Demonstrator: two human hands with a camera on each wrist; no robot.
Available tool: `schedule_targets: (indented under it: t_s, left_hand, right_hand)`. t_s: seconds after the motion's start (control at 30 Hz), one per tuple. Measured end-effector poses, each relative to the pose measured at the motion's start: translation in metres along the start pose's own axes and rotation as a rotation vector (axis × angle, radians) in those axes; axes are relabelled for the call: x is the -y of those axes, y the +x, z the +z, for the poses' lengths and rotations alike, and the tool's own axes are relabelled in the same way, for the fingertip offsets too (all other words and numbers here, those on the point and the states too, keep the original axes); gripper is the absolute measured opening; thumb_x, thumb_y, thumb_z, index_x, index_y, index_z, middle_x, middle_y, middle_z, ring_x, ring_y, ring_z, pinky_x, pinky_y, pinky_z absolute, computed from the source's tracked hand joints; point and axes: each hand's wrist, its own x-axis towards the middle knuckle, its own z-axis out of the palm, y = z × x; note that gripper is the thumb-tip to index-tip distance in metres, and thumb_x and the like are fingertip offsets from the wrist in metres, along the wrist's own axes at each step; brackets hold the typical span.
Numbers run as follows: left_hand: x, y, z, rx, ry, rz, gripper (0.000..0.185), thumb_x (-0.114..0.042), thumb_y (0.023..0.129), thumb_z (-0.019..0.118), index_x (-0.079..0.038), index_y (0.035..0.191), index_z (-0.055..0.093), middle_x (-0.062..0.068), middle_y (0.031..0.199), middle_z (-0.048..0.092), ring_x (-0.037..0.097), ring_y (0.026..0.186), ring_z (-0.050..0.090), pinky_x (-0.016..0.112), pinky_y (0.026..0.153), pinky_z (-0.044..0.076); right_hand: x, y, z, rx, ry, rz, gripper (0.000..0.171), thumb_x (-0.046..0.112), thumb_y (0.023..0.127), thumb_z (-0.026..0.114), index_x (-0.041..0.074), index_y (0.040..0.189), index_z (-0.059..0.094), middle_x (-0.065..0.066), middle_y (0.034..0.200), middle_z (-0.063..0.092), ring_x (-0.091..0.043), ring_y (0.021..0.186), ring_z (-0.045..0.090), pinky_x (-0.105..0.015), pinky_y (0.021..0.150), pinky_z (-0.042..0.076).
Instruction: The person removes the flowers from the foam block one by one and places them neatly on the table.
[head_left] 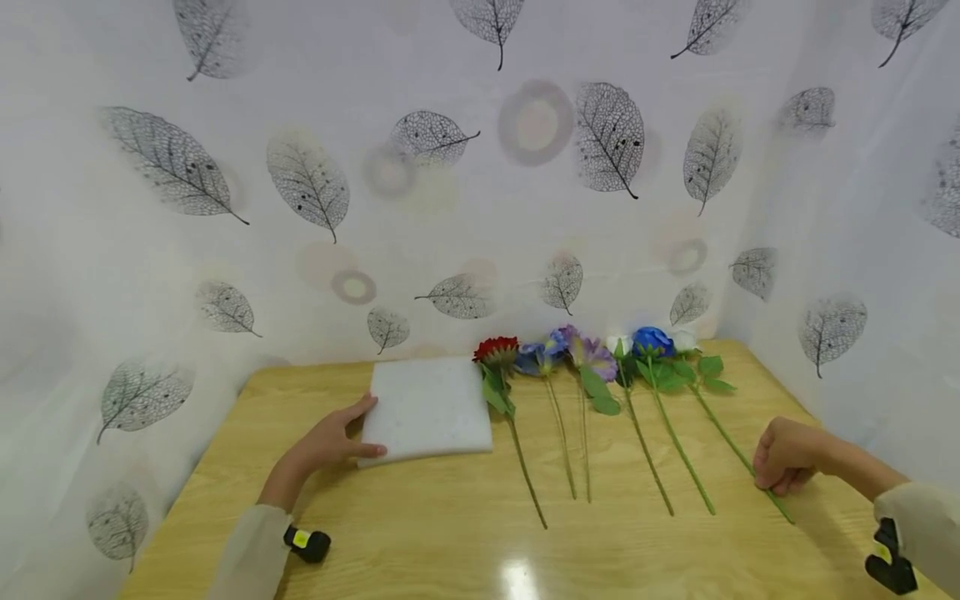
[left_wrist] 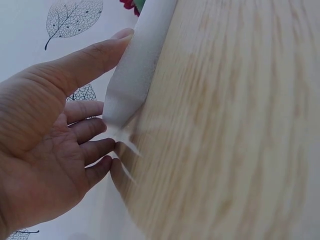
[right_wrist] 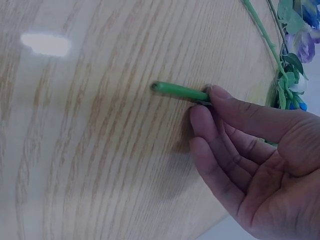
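Wooden table (head_left: 420, 542), near edge cut off. White foam slab (head_left: 427, 407) flat at back-left; left hand (head_left: 324, 443) w/ straight fingers on its near-left corner, thumb along edge. 6 flowers in row to right, heads partly overlapping. Right hand (head_left: 783, 457) pinching rightmost white flower's stem (head_left: 731, 443) near lower end; middle of stem hidden under fingers, tip (right_wrist: 162, 88) poking out.

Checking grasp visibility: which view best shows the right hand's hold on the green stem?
The right wrist view: the right hand pinches the stem near its cut end, thumb on top. The head view shows the same hand from far off, fingers hiding the contact. The left wrist view shows neither.
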Motion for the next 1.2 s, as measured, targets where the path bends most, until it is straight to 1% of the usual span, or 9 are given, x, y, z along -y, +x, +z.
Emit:
schedule_targets:
  t_s: [0.17,0.4,0.57,0.67,0.83,0.93,0.97,1.1,1.2]
  left_hand:
    - [0.003,-0.009,0.000,-0.003,-0.008,-0.001,0.107,-0.040,0.082,0.085,0.005,0.158,0.025,0.025,0.167,0.016,0.048,0.154,0.014,0.061,0.124,0.016]
    - [0.011,-0.017,-0.001,-0.013,0.003,-0.022,0.108,-0.043,0.082,0.085,0.002,0.159,0.025,0.024,0.167,0.016,0.047,0.154,0.015,0.061,0.124,0.018]
    - [0.013,-0.020,-0.003,-0.017,-0.011,-0.033,0.108,-0.043,0.081,0.085,0.002,0.159,0.025,0.023,0.167,0.016,0.046,0.155,0.014,0.060,0.124,0.017]
    - [0.013,-0.021,-0.004,-0.017,0.002,-0.019,0.107,-0.041,0.082,0.085,0.004,0.159,0.026,0.025,0.167,0.017,0.048,0.154,0.015,0.062,0.124,0.017]
    - [0.011,-0.017,-0.009,-0.001,0.065,-0.011,0.106,-0.043,0.082,0.084,0.005,0.158,0.027,0.026,0.166,0.018,0.048,0.153,0.017,0.062,0.124,0.018]
    - [0.008,-0.012,-0.016,0.028,0.108,-0.019,0.107,-0.045,0.083,0.083,0.006,0.158,0.026,0.028,0.166,0.017,0.049,0.153,0.017,0.062,0.123,0.020]
    - [0.006,-0.009,-0.019,0.039,0.119,-0.020,0.107,-0.045,0.083,0.083,0.006,0.158,0.026,0.028,0.166,0.017,0.050,0.153,0.017,0.062,0.123,0.020]
    - [-0.002,0.001,-0.027,0.071,0.179,-0.022,0.104,-0.048,0.086,0.080,0.004,0.158,0.028,0.031,0.165,0.017,0.051,0.152,0.018,0.065,0.122,0.022]
    - [-0.014,0.013,-0.031,0.044,0.199,-0.013,0.098,-0.051,0.089,0.075,0.000,0.159,0.030,0.030,0.166,0.020,0.051,0.152,0.022,0.066,0.120,0.026]
  right_hand:
    - [0.003,0.003,0.003,0.036,-0.012,-0.028,0.009,0.004,0.082,0.079,-0.001,0.078,0.072,-0.010,0.063,0.072,-0.012,0.054,0.068,-0.028,0.051,0.056]
    - [0.024,0.007,-0.005,0.050,-0.030,-0.065,0.009,0.004,0.086,0.075,-0.005,0.085,0.074,-0.010,0.070,0.074,-0.015,0.059,0.069,-0.029,0.054,0.058]
    - [0.035,0.020,-0.014,0.067,-0.026,-0.077,0.015,0.008,0.090,0.073,-0.007,0.091,0.075,-0.009,0.073,0.073,-0.010,0.059,0.064,-0.026,0.055,0.055]
    - [0.044,0.031,-0.019,0.065,-0.026,-0.089,0.019,0.011,0.093,0.072,-0.008,0.097,0.074,-0.009,0.078,0.074,-0.013,0.064,0.068,-0.028,0.058,0.058]
    - [0.074,0.053,-0.021,0.041,-0.065,-0.103,0.031,0.021,0.097,0.069,-0.008,0.109,0.073,-0.014,0.091,0.076,-0.028,0.083,0.076,-0.040,0.073,0.063]
    - [0.097,0.068,-0.019,0.039,-0.100,-0.155,0.036,0.028,0.100,0.066,-0.005,0.114,0.072,-0.016,0.099,0.077,-0.030,0.089,0.076,-0.044,0.079,0.063]
    - [0.105,0.073,-0.018,0.033,-0.107,-0.179,0.036,0.028,0.100,0.066,-0.004,0.115,0.072,-0.016,0.100,0.076,-0.030,0.090,0.075,-0.045,0.080,0.063]
    - [0.139,0.091,-0.015,-0.026,-0.131,-0.285,0.032,0.026,0.102,0.064,-0.002,0.114,0.072,-0.010,0.097,0.076,-0.024,0.085,0.073,-0.039,0.075,0.061]
    - [0.165,0.102,-0.011,-0.112,-0.145,-0.356,0.032,0.024,0.102,0.063,-0.004,0.117,0.069,-0.008,0.090,0.074,-0.020,0.080,0.070,-0.035,0.070,0.058]
